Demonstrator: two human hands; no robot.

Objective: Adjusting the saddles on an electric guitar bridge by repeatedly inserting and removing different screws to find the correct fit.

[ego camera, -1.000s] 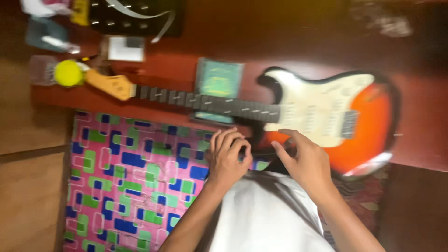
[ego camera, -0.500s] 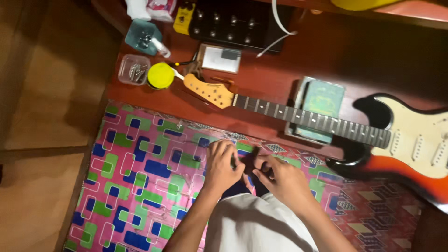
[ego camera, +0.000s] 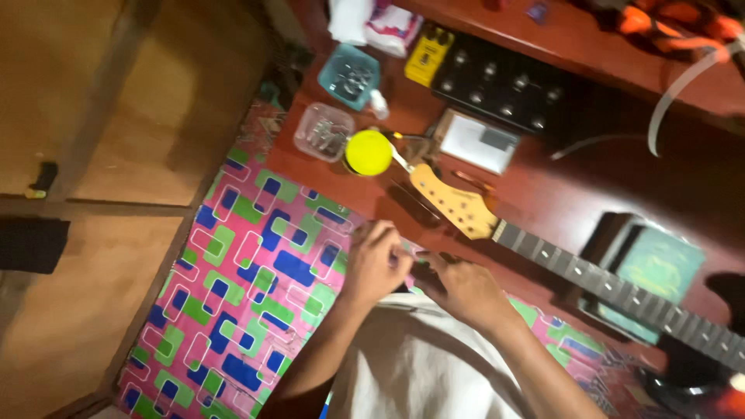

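- Head view: the picture is blurry, so small things are hard to make out.
- The left hand [ego camera: 375, 264] and the right hand [ego camera: 464, 289] meet at the edge of the red table [ego camera: 543, 194], fingers bent close together.
- Between the fingertips sits a small pink thing [ego camera: 410, 260]. It is too tiny and blurred to tell what it is, or which hand truly pinches it.
- Both hands are just below the pale wooden head of the guitar [ego camera: 459, 208]. The dark neck runs off to the right, and the body is cut off at the corner.
- A green book [ego camera: 660, 268] lies under the neck, partly hidden by it.
- A round yellow lid [ego camera: 368, 152] sits beside the guitar head.
- Next to it is a clear box [ego camera: 323, 132] with small metal bits, and a blue box [ego camera: 351, 76] above that.
- A little yellow box [ego camera: 429, 54] and a long black box with knobs [ego camera: 504, 81] lie at the back.
- A flat grey box [ego camera: 477, 142] is near the guitar head.
- A pink, green and blue mat [ego camera: 248, 287] lies under the arms.
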